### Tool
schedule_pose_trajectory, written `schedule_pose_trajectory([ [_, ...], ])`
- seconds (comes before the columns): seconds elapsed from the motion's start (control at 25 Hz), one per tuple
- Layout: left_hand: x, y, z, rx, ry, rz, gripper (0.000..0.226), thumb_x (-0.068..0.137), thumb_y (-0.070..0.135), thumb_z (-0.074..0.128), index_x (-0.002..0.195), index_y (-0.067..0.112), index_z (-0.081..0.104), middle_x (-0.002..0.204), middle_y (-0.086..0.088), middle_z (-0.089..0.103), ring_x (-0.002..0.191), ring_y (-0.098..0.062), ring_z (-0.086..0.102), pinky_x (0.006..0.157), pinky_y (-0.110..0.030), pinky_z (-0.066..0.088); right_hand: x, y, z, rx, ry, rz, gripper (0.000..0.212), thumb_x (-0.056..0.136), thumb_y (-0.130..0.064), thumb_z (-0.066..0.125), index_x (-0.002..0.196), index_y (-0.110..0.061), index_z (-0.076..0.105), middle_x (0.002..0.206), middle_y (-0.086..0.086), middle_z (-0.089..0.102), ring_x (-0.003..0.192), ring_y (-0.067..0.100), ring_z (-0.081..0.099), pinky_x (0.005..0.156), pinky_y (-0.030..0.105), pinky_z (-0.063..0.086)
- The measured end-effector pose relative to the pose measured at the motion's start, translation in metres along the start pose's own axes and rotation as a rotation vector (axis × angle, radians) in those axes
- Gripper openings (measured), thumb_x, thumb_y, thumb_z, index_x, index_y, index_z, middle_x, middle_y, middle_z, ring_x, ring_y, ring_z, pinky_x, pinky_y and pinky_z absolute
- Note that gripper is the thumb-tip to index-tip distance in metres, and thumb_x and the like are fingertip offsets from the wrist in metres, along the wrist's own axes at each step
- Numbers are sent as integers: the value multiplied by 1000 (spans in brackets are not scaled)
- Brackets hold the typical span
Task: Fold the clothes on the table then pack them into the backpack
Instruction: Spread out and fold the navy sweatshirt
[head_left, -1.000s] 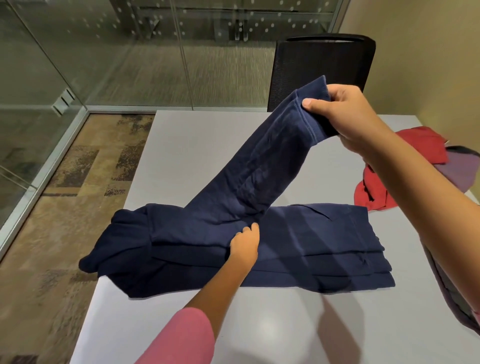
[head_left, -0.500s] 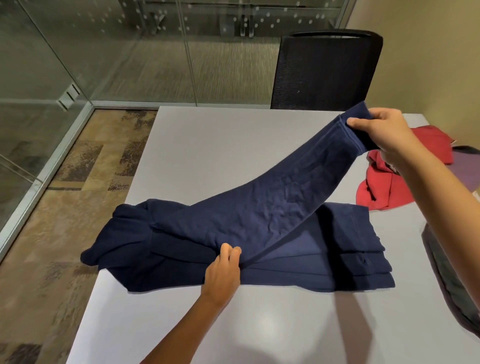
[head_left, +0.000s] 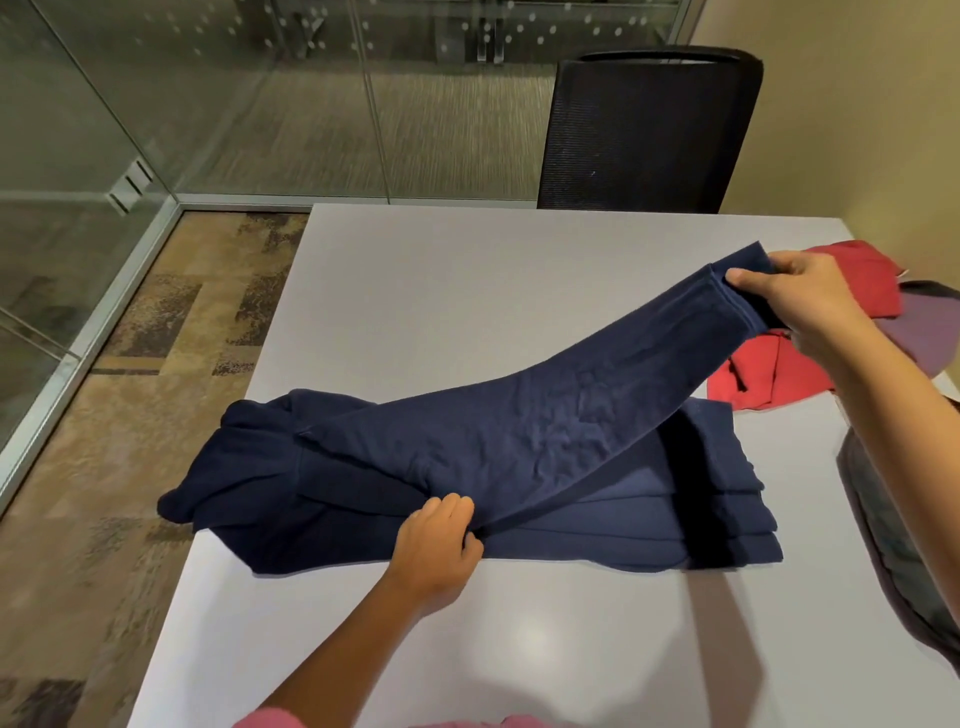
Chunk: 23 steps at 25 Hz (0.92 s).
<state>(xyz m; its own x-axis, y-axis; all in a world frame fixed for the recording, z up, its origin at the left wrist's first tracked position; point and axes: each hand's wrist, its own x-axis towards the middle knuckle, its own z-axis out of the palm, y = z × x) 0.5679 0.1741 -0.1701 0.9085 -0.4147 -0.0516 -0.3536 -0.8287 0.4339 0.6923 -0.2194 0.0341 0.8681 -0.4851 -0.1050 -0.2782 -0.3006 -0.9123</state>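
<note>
A navy blue sweatshirt (head_left: 519, 441) lies partly folded across the grey table (head_left: 467, 291), its hood hanging over the left edge. My right hand (head_left: 795, 301) pinches the cuff of one sleeve and holds it lifted over the body of the garment. My left hand (head_left: 436, 545) grips the sleeve's lower edge near the front of the sweatshirt. A red garment (head_left: 779, 374) lies crumpled at the right, behind my right arm. A dark backpack (head_left: 904, 561) shows partly at the right edge.
A purple garment (head_left: 924, 332) sits next to the red one at the far right. A black mesh chair (head_left: 649, 130) stands behind the table. Glass walls and patterned carpet lie to the left and beyond.
My right hand has carried the sleeve cuff down and to the right, lowering the sleeve towards the sweatshirt's body. My left hand has slid left and now grips the sleeve's lower edge.
</note>
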Motion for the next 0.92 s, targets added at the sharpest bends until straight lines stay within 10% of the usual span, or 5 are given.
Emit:
schedule_pose_trajectory([
  [0.2, 18, -45, -30, -3, 197, -179, 26, 91, 38, 45, 72, 21, 44, 74, 4, 49, 61, -23, 54, 52, -32, 39, 0, 79, -23, -112, 48, 176, 22, 87, -2, 64, 108, 1, 66, 53, -13, 65, 47, -1, 57, 44, 11, 48],
  [0.28, 41, -65, -49, -65, 262, -369, 14, 93, 27, 53, 101, 16, 53, 109, -5, 51, 76, -33, 61, 60, -41, 48, -7, 111, -25, -184, 33, 274, 24, 87, 2, 63, 110, 7, 63, 73, 7, 69, 55, 13, 55, 40, 10, 45],
  [0.4, 76, -90, -74, -194, 127, -510, 60, 93, 24, 60, 142, 6, 31, 146, -10, 28, 103, -37, 58, 78, -47, 50, -18, 148, -23, -252, 25, 357, 26, 85, 5, 64, 111, 8, 62, 95, 18, 62, 62, 17, 50, 38, 11, 43],
  [0.6, 109, -112, -94, -529, -221, -569, 29, 94, 18, 60, 120, 10, 50, 103, -5, 56, 58, -18, 61, 51, -27, 52, -26, 166, -21, -171, 18, 421, 12, 81, 3, 69, 82, -9, 65, 95, 19, 65, 68, 23, 58, 64, 31, 52],
  [0.92, 108, -155, -116, -515, -426, -487, 31, 101, 33, 42, 86, 7, 49, 68, -10, 44, 42, -14, 38, 51, -32, 49, -21, 143, -48, 33, -29, 422, 15, 91, -3, 58, 83, -14, 62, 54, -10, 61, 49, 3, 50, 39, 9, 37],
])
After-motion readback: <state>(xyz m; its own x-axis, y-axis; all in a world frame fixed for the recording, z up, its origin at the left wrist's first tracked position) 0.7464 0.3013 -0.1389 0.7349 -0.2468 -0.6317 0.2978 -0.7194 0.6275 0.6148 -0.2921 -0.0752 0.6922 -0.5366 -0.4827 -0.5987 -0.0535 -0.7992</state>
